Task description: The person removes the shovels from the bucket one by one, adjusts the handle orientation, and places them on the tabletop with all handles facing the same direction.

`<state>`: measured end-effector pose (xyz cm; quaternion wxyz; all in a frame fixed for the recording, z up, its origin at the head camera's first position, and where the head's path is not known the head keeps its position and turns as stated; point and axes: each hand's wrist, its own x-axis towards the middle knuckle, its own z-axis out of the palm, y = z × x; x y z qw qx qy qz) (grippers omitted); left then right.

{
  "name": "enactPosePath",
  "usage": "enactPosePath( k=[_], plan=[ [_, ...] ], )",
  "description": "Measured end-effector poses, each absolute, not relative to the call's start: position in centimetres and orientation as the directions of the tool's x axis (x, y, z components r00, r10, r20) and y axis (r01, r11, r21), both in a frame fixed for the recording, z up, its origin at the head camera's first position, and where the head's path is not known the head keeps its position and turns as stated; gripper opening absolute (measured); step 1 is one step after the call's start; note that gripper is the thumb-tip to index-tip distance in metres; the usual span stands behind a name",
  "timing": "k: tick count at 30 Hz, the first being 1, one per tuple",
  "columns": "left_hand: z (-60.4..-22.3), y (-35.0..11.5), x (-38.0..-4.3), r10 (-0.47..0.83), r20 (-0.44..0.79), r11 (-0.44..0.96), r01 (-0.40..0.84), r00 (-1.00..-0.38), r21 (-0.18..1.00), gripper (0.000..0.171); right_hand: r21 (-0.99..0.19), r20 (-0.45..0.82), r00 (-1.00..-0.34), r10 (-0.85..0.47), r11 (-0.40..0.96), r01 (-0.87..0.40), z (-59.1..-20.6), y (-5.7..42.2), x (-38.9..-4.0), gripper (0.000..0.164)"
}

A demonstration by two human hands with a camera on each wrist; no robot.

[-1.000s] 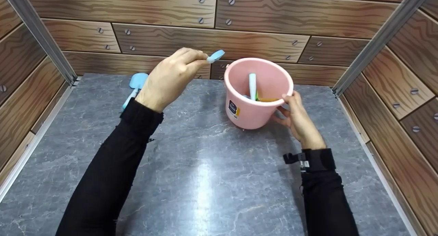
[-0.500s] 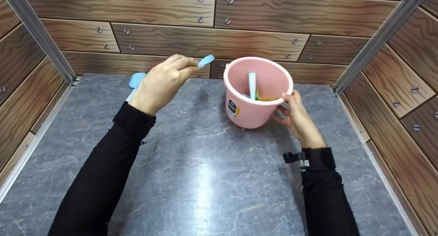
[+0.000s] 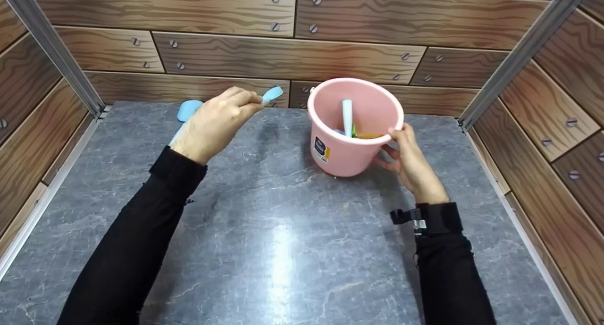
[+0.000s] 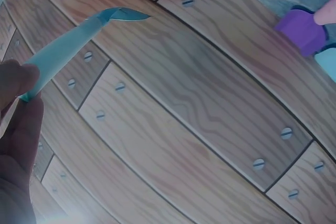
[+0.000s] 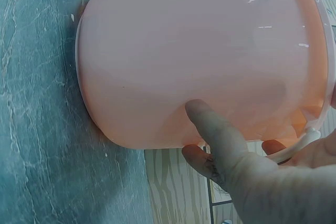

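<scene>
My left hand [image 3: 214,122] pinches a light-blue toy sand tool [image 3: 272,95] by its handle, raised left of the bucket. In the left wrist view the tool [image 4: 71,45] shows a tapered handle and a thin curved head. My right hand [image 3: 413,162] holds a pink bucket [image 3: 342,157] at its right side, thumb at the rim and fingers against the wall. Inside the bucket a pale blue handle [image 3: 347,117] stands up beside something orange [image 3: 368,136] and a bit of green; their lower parts are hidden.
A blue toy shovel [image 3: 188,110] lies at the back left, partly behind my left hand. A purple piece [image 4: 303,30] on the floor shows only in the left wrist view. Wood-patterned walls [image 3: 226,51] enclose the grey marbled surface [image 3: 245,212] at the back and sides.
My left hand has moved left and lower, carrying the blue toy sand tool farther from the bucket. The right hand and the bucket have stayed nearly still.
</scene>
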<state>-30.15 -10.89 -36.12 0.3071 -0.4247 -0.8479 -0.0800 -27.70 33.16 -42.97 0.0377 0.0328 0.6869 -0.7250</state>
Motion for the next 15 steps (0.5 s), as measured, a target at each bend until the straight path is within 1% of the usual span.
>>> enactPosePath(
  k=[10,15],
  plan=[
    [-37.6,-11.9,-30.4,0.683,0.514,0.654,0.747,-0.518,-0.117,0.03,-0.994,-0.095,-0.995,-0.017,-0.049,0.096,-43.0,33.2,-27.7,0.073],
    [-38.3,-12.4,-30.6,0.686,0.49,0.665,0.736,-0.538,-0.124,0.029,-0.994,-0.093,-0.996,-0.016,-0.05,0.093,-43.0,33.2,-27.7,0.072]
  ],
)
